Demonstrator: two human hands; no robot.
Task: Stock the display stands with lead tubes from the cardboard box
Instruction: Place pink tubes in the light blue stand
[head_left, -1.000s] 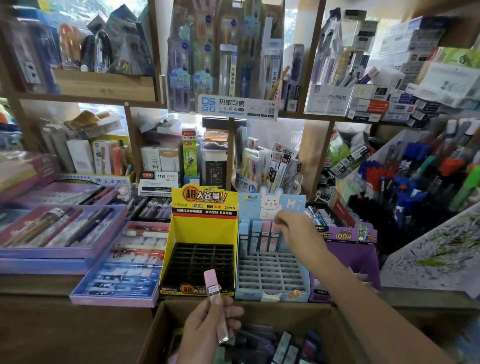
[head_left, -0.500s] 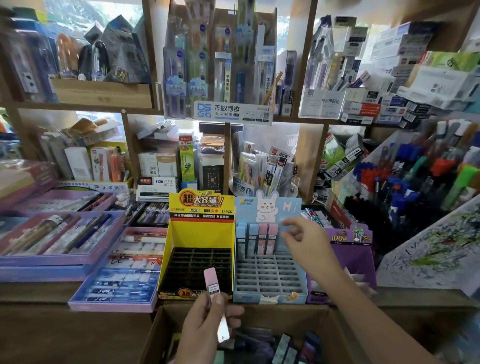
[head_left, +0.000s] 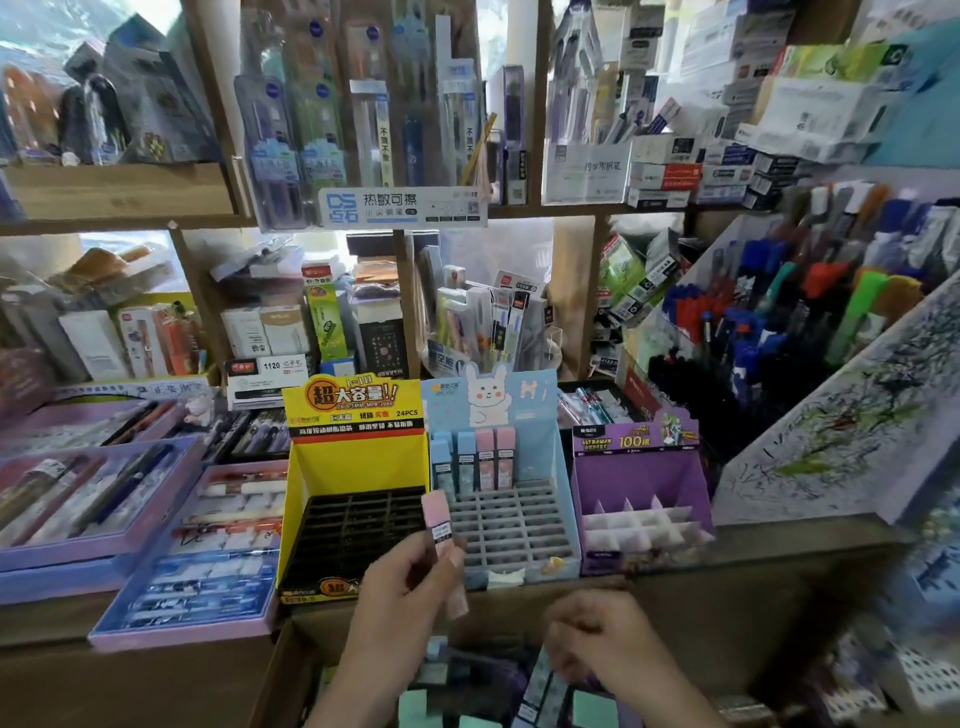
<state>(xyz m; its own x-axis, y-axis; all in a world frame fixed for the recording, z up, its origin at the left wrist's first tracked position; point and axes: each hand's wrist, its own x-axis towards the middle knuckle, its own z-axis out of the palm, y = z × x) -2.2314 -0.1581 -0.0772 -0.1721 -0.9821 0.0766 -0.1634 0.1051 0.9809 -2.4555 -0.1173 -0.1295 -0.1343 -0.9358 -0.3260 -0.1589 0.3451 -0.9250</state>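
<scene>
Dips the right hand (head_left: 597, 652) into the near cardboard box (head_left: 322, 623), fingers curled over loose lead tubes (head_left: 413, 704), grip hidden by blur. Holds a pink lead tube (head_left: 440, 535) in the left hand (head_left: 408, 584) just beyond, pinched around its middle, upright to suit the slots. Faces three stands farther off: yellow stand (head_left: 358, 462) left and purple stand (head_left: 639, 483) right showing no tubes, blue stand (head_left: 540, 447) between with four tubes (head_left: 485, 460) in its far row.
</scene>
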